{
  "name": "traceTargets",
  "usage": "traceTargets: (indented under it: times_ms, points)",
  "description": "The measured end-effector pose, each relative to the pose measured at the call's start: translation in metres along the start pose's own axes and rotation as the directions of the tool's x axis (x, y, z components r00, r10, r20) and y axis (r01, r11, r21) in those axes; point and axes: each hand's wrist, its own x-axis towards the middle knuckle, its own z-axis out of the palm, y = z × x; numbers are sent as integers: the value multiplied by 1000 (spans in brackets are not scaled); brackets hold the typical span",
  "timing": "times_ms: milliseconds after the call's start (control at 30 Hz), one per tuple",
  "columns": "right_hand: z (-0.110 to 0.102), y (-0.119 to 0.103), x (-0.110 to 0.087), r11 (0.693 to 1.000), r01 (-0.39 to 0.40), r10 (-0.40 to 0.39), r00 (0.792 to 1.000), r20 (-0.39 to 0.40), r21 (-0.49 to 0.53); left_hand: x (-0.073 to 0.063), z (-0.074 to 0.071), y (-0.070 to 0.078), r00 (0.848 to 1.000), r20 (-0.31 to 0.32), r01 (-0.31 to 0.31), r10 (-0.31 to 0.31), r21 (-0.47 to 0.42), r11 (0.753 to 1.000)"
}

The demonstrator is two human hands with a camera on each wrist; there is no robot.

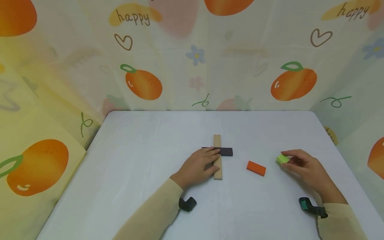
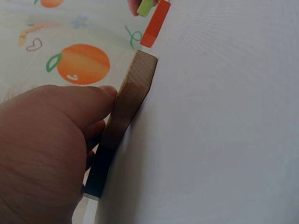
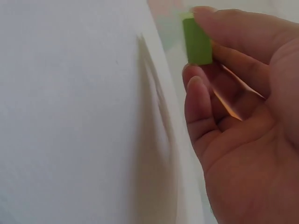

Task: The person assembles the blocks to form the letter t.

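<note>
In the head view my left hand [image 1: 199, 165] rests over a cross of flat blocks near the middle of the table. The cross has a black block [image 1: 226, 152] lying sideways and plain wooden pieces on its far side [image 1: 217, 140] and near side [image 1: 218, 171]. My fingers cover part of the black block, and the thumb touches the near wooden piece [image 2: 133, 88], as the left wrist view shows. Over at the right, my right hand [image 1: 306, 170] pinches a light green block [image 3: 197, 42] between thumb and fingertips, lifted off the table.
An orange-red block [image 1: 256, 168] lies alone on the white table [image 1: 144, 140] between the cross and my right hand. Behind the table and at both sides hangs a cloth [image 1: 228, 80] printed with oranges. Each wrist wears a small dark device [image 1: 187, 204].
</note>
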Motion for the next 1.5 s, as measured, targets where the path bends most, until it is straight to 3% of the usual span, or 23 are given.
traceTargets:
  times_ms: [433,800,1133,1500]
  points:
    - [15,-21,1,994,97,-97,995,-10,46,-1,-2,2,1000,8,6,-6,-18,1000]
    - [32,-39,4,969,212,-218,976,31,123,-1,0,0,1000,6,9,-9,-15,1000]
    - [47,-55,5,952,249,-266,960,82,175,-1,0,0,1000,3,4,-4,-6,1000]
    - [70,-70,5,890,372,-409,907,101,262,0,0,-1,1000,3,5,-5,1,1000]
